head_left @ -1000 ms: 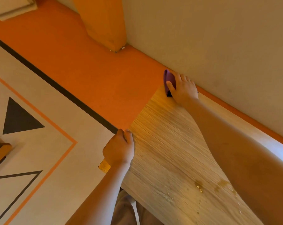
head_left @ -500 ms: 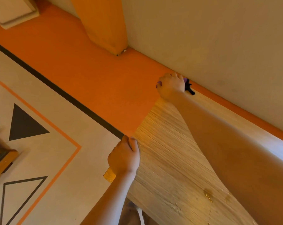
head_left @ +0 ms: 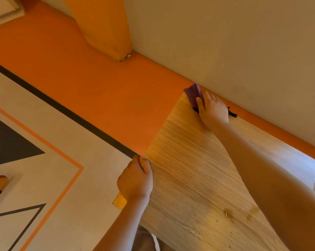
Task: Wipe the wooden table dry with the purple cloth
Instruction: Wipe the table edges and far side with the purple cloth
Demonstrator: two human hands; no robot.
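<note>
**Purple fabric cloth [head_left: 193, 93] close to slipping off**

It lies on the far corner of the light-brown wooden desk [head_left: 198, 169], just beside the cream wall [head_left: 243, 42], with its tip past the edge. Our right grip [head_left: 213, 110] rests flat on it, fingers stretched, pressing rather than clutching. Our left grip [head_left: 135, 180] curls round the desk's near edge. One push outward could drop the cloth onto the orange floor [head_left: 99, 87]. The glistening wet patches [head_left: 227, 217] by our forearm could be missed.

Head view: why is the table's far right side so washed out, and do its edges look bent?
Head view: warm light glares off the table near the right frame edge; wet spots glint; the wide lens bows straight edges only slightly.
</note>
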